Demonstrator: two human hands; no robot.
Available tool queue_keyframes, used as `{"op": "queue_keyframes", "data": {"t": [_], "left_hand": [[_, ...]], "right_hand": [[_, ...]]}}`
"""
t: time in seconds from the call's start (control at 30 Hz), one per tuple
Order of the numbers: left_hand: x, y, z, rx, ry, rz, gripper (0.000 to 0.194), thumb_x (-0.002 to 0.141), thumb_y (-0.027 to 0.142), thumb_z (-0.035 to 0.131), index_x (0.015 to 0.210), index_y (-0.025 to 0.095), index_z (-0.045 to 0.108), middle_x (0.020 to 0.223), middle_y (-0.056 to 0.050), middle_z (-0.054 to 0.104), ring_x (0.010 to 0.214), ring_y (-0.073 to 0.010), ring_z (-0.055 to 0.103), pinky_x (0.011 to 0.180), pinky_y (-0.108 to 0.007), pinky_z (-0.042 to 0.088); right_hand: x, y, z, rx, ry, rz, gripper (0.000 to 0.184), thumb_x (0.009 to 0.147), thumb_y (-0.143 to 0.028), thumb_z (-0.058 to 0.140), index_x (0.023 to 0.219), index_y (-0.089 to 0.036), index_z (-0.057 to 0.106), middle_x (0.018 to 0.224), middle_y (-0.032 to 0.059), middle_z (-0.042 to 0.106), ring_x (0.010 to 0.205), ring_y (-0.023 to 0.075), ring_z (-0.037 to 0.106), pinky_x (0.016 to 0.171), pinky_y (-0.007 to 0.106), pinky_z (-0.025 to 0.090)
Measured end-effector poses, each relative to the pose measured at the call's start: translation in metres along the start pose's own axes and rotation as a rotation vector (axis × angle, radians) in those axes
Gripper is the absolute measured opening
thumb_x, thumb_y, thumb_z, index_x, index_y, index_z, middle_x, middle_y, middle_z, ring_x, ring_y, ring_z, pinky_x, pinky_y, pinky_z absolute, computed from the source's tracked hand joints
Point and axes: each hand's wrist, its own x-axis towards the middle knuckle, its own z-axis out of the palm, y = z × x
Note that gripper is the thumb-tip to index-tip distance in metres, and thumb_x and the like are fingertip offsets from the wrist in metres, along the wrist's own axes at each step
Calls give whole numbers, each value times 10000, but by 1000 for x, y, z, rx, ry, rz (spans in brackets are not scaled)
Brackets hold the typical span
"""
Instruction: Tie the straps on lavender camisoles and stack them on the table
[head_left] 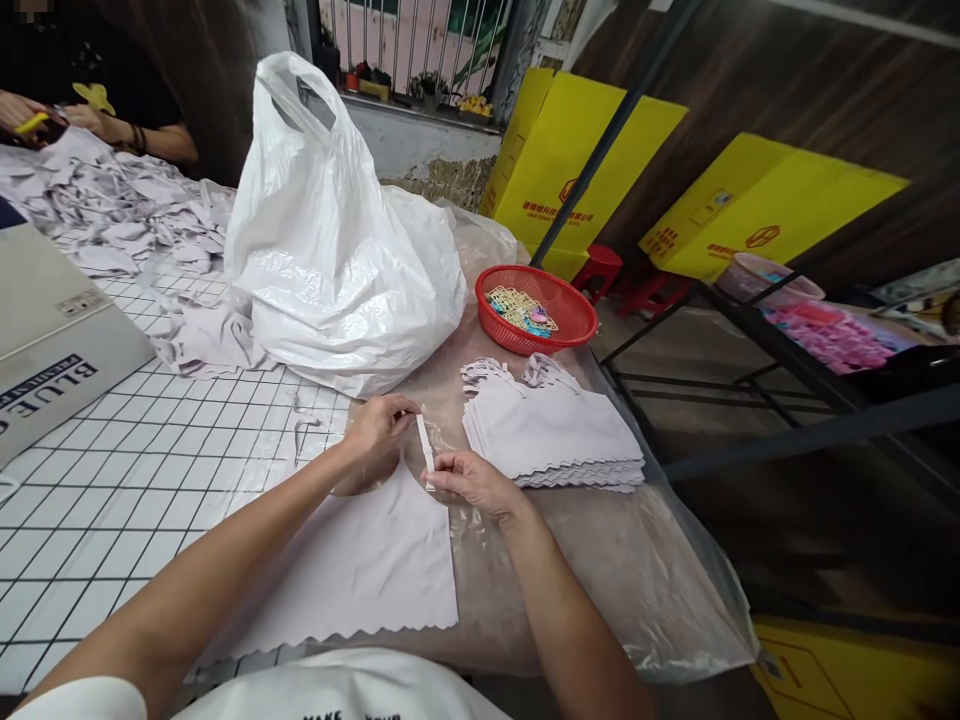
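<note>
My left hand and my right hand pinch the two ends of a narrow white strap, part of a pale lilac fabric piece lying flat in front of me with a scalloped lower edge. Both hands are closed on the strap, left at its top end, right at its bottom end. Just right of my hands sits a neat stack of the same lilac pieces.
A big white plastic bag stands behind my hands. A red basket holds small coloured clips. Loose lilac pieces are heaped at the far left, where another person's hands work. A cardboard box lies on the left; yellow boxes stand behind.
</note>
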Motion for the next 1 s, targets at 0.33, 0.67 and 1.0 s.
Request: {"op": "queue_keyframes", "data": {"t": [0.33, 0.67, 1.0], "left_hand": [[-39, 23, -2, -185, -198, -250, 250, 856, 391, 548, 852, 161, 647, 712, -20, 656, 598, -153, 576, 553, -253, 415], [-53, 34, -1, -392, -243, -342, 297, 754, 438, 602, 718, 148, 649, 618, 11, 562, 554, -103, 445, 535, -227, 354], [-69, 32, -5, -369, -204, -363, 333, 809, 477, 566, 741, 155, 618, 650, 3, 560, 538, -102, 412, 513, -235, 309]], "right_hand": [[2, 0, -2, -52, 183, -182, 422, 708, -562, 752, 757, -162, 627, 669, -34, 554, 614, 100, 464, 612, 249, 362], [8, 5, 6, -137, 216, -276, 324, 773, -485, 697, 833, -169, 658, 796, 7, 651, 731, 147, 583, 724, 285, 452], [6, 13, 20, -306, 265, -309, 254, 853, -416, 604, 776, -174, 601, 724, -18, 581, 650, 115, 501, 621, 244, 397]]}}
